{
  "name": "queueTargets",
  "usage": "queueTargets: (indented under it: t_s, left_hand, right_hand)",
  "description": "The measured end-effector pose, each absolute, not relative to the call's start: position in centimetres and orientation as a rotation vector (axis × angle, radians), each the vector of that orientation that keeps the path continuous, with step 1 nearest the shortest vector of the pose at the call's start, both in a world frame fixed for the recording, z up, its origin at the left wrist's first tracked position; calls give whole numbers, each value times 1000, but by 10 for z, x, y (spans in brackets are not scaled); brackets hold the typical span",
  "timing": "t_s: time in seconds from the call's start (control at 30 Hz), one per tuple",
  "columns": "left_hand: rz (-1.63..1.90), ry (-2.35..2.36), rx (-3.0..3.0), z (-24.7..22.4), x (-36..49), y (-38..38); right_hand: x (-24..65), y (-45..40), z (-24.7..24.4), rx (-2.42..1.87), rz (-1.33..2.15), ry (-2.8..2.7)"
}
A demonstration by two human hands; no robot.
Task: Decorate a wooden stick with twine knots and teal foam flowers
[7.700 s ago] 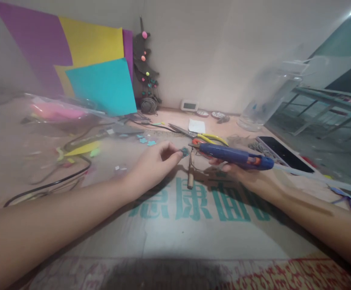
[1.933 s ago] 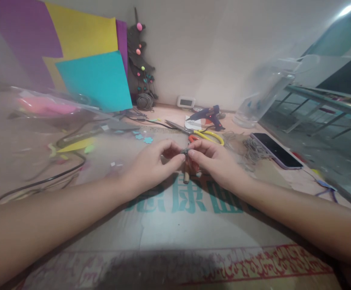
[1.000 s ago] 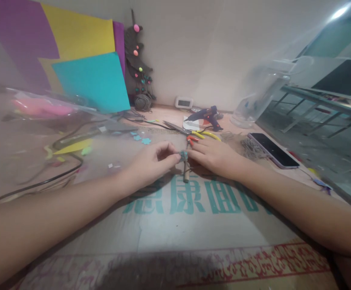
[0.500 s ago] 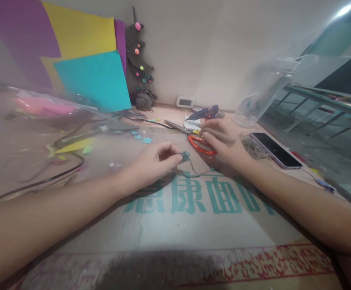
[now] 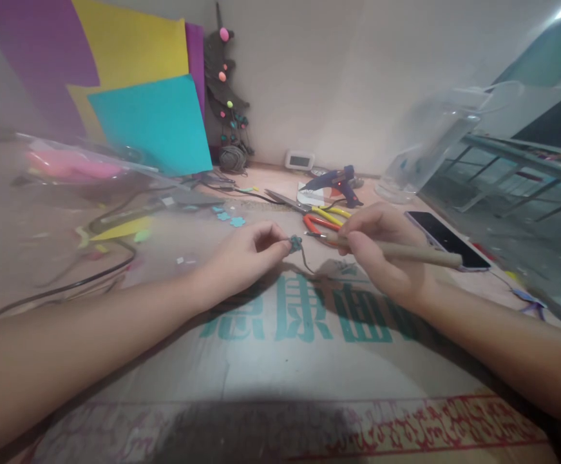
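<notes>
Between the thumb and fingertips of my left hand (image 5: 265,248) is a small grey-blue flower (image 5: 295,243), with a thin grey cord (image 5: 306,261) trailing from it. My right hand (image 5: 386,251) is closed round a slim tool with a tan handle and thin metal tip (image 5: 406,252); its exact kind is unclear. The tool lies almost level, its tip pointing left toward the flower, a small gap apart. Just behind the tip rest scissors (image 5: 316,221) with orange and yellow handles. Light-blue flower cutouts (image 5: 236,222) are scattered beyond my left hand.
At the back stand a dark blue glue gun (image 5: 333,180), a small white clock (image 5: 300,160) and a ball of grey yarn (image 5: 232,158). A phone (image 5: 447,240) lies right, near a clear plastic jug (image 5: 410,154). A black cable (image 5: 62,295) crosses the left side.
My right hand has drawn back from behind the scissors, bringing the tan-handled tool round so its tip faces the flower. My left hand keeps its pinch on the flower.
</notes>
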State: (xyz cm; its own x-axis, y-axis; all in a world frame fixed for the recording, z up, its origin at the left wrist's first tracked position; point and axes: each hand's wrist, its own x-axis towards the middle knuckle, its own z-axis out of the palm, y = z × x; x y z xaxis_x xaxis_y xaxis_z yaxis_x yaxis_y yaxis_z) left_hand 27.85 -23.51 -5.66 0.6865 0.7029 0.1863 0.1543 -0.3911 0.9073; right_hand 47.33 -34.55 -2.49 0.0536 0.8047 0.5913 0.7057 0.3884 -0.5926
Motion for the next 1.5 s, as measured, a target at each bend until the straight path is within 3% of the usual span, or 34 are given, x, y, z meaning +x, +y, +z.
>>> queueTargets:
  t_s: [1.5]
  left_hand:
    - [654,624,1839,-57,278,-236]
  right_hand:
    - [466,-347,-31,-1272,-155,-1852]
